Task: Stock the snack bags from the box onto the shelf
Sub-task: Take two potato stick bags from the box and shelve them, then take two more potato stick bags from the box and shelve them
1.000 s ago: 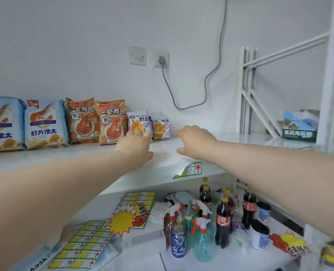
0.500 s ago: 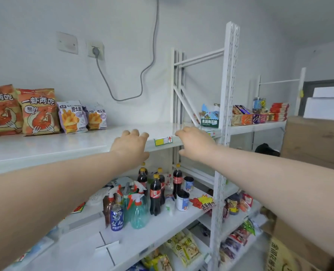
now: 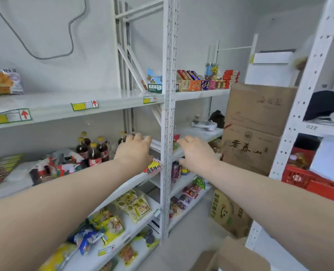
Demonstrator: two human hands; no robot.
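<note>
Lowered from the upper shelf [image 3: 111, 102], both hands [image 3: 135, 151] [image 3: 196, 153] hang open, empty

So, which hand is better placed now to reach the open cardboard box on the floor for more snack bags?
Probably the right hand. It is empty and hangs on the same side as the open cardboard box at lower right. The left hand, also empty, is left of the shelf post.

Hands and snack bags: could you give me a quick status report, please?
Left hand open, empty. Right hand open, empty. Snack bag on top shelf; open box flap low right. White upright stands beyond the hands.
</note>
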